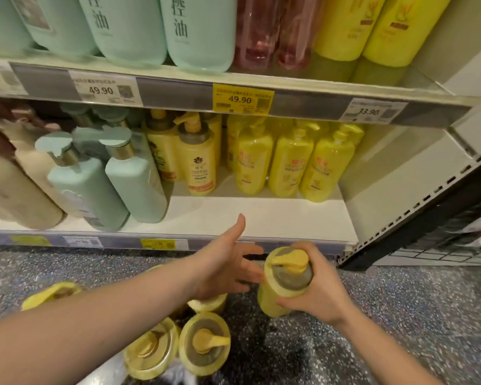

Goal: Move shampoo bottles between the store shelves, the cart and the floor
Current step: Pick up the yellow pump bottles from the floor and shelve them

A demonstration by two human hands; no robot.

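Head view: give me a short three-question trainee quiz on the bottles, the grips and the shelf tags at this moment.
1. True or false: no bottles stand on the floor.
2. Which grip holds the yellow pump bottle? A. left grip B. right grip C. neither
3. Fill in: the yellow price tag on the upper shelf edge reads ____.

Key
1. False: several floor bottles stand there.
2. B: the right grip is curled round it.
3. 49.90
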